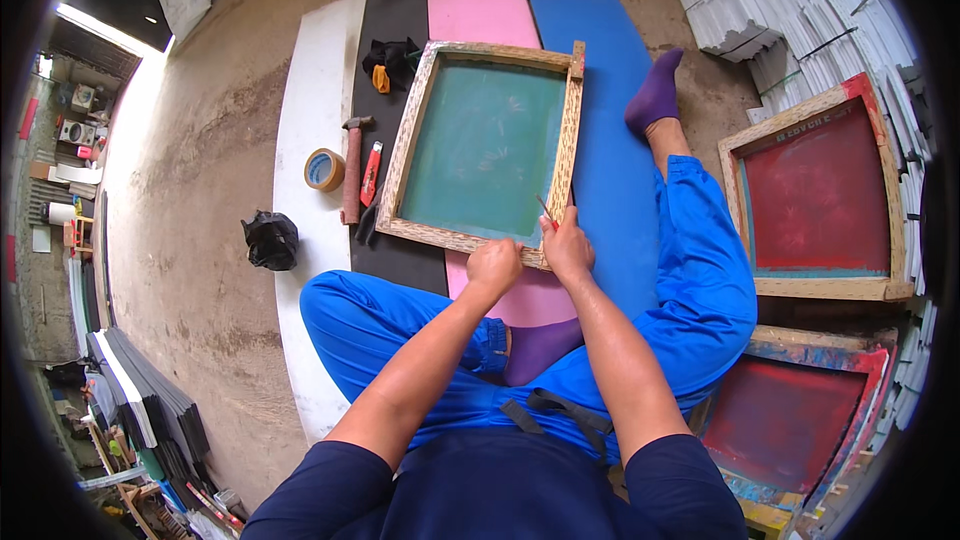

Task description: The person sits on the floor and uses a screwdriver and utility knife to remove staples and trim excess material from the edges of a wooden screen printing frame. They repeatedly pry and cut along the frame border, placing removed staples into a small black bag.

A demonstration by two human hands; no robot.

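A wooden screen-printing frame (398,165) with green mesh (488,145) lies flat on the mats in front of me. At its near rail, close to the near right corner, my left hand (495,266) is closed in a fist; whatever its fingers hold is hidden. Just right of it, my right hand (568,245) is closed round a slim pointed metal tool (544,206) with a bit of red at the grip. The tool's tip points up and left over the frame's right rail. Its exact kind is too small to tell.
Left of the frame lie a hammer (352,170), a red utility knife (371,173), a tape roll (324,170) and a black plastic bundle (270,240). Two red-mesh frames (815,290) (790,420) lean at the right beside stacked white sheets (730,10). My legs flank the near side.
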